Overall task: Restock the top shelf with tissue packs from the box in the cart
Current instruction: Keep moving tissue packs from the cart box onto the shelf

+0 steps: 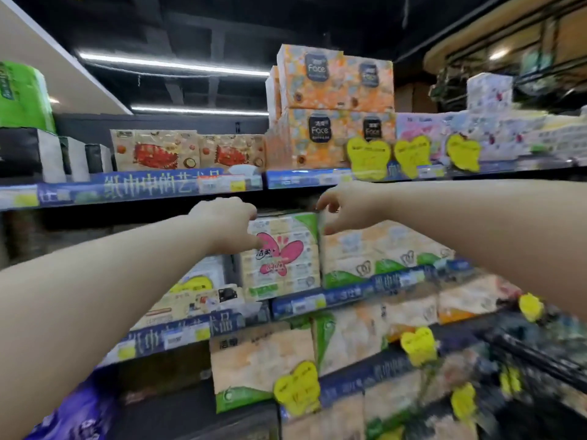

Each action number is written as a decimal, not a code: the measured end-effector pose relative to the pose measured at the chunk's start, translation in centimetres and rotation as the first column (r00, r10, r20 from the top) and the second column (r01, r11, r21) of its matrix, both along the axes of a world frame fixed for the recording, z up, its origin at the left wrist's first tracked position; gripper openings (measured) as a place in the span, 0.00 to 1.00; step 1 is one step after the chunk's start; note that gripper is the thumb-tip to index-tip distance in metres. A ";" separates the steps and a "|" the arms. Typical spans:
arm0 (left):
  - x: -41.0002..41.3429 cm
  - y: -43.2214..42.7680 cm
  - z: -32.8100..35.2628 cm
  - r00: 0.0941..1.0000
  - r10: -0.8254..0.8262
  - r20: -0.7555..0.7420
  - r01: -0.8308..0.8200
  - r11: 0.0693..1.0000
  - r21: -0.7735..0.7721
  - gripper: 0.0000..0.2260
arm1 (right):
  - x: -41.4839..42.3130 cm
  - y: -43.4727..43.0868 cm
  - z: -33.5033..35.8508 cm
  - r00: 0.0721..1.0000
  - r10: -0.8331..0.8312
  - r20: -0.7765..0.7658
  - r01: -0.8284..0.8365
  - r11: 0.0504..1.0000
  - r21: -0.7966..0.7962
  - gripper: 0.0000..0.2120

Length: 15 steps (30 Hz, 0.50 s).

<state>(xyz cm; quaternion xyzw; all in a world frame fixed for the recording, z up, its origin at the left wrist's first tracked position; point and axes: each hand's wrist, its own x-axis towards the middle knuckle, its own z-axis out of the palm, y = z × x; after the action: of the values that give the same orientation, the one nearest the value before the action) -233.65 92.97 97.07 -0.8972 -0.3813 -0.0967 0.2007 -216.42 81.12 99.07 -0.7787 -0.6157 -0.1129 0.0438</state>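
A tissue pack with a pink flower print stands on the second shelf, under the top shelf. My left hand grips its upper left corner, thumb on the front face. My right hand curls over its upper right corner, thumb down the side edge. On the top shelf stand orange tissue packs stacked two high, and red-patterned packs to their left. The box in the cart is not visible.
Pale orange-and-green packs press against the flower pack's right side. Yellow heart price tags hang from the shelf edges. Green rolls sit at the far left. A dark blurred frame, perhaps the cart, is at lower right.
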 end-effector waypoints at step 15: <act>26.6 -24.2 -8.9 0.866 -0.497 -0.063 0.483 0.862 -0.154 0.29 | 17.5 -33.3 -8.0 0.847 -0.523 -0.093 0.504 0.847 -0.170 0.26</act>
<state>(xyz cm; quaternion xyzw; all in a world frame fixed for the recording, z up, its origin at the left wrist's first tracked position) -207.06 68.78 88.18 -0.9797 -0.1356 -0.0736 0.1280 -198.92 47.82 91.04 -0.9220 -0.3864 -0.0240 -0.0006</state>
